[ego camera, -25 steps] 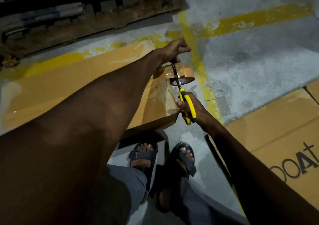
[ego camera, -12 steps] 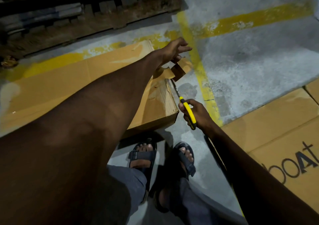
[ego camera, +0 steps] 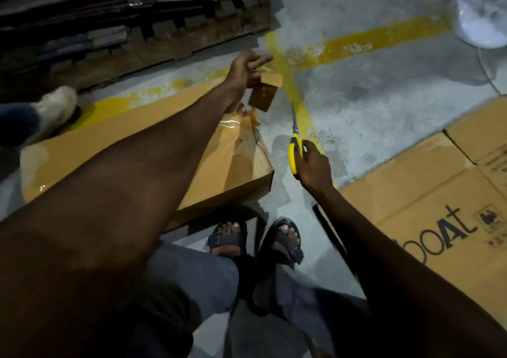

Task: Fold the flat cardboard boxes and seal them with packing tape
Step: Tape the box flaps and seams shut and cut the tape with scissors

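A grey concrete floor (ego camera: 370, 105) crossed by worn yellow lines (ego camera: 354, 45) fills most of the view. A dark wooden pallet (ego camera: 131, 28) is seen at the top left, its far part cut off by the frame and its load too dim to make out. A long folded cardboard box (ego camera: 115, 135) lies on the floor in front of the person, largely covered by the left forearm; its near end is creased and sealed with glossy clear tape (ego camera: 233, 126). At the right, flat cardboard (ego camera: 428, 193) printed with dark letters is spread on the floor and cut off by the right edge. Grey trousers and two feet in dark sandals (ego camera: 229, 238) are seen at the bottom, just beside the box. At the left edge a pale shoe (ego camera: 53, 108) belonging to someone else is only partly shown. A blurred white round object (ego camera: 480, 20) at the top right cannot be identified.

The left hand (ego camera: 244, 69) is held above the far end of the box, fingers loosely curled around a roll of brown tape (ego camera: 264, 93); the exact grip is hidden behind the hand. The right hand (ego camera: 312, 165) is closed around the yellow handles of a pair of scissors (ego camera: 295, 143), whose blades are closed, point away from the person and are clear of the roll and the box.
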A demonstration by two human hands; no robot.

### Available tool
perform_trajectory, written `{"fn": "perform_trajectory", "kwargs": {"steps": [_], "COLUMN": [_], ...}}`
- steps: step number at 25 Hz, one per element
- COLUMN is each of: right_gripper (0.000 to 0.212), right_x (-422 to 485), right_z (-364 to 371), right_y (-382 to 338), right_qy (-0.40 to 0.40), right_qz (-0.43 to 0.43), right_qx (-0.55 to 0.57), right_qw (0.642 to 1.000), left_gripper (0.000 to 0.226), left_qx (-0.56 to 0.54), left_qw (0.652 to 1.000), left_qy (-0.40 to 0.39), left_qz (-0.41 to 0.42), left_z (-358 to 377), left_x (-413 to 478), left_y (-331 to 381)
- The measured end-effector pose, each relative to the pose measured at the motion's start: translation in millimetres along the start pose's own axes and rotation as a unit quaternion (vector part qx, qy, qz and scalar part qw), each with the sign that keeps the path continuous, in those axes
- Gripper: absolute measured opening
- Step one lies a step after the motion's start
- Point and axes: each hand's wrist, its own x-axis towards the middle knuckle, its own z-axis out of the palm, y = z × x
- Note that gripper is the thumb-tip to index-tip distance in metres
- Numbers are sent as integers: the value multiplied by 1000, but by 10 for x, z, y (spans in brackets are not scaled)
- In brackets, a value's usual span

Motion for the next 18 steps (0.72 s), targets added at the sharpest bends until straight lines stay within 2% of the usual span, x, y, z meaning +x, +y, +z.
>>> {"fn": "perform_trajectory", "kwargs": {"steps": [3, 5, 8, 12, 18], "right_gripper": [49, 56, 53, 53, 35], "right_x": [-169, -301, -463, -541, -389], "right_z": [21, 144, 348, 679, 1063], "right_y": [-373, -622, -983, -1254, -1365], "right_qy": [43, 61, 74, 35, -31], "right_qz": [-81, -117, -132, -213, -244], "right_qx": [-51, -63, -83, -162, -272], "right_qw": [994, 989, 985, 963, 930], "left_gripper": [52, 53, 51, 48, 46], "left_qx": [54, 48, 14, -18, -6], "left_qw": [997, 997, 997, 992, 992], "left_qy": [51, 65, 72, 125, 116], "left_qz": [10, 13, 12, -1, -39], "left_z": [-335, -631, -975, -1183, -1353], "left_x": [-476, -705, -991, -1358, -1480], "left_y": [196, 210, 126, 52, -126]}}
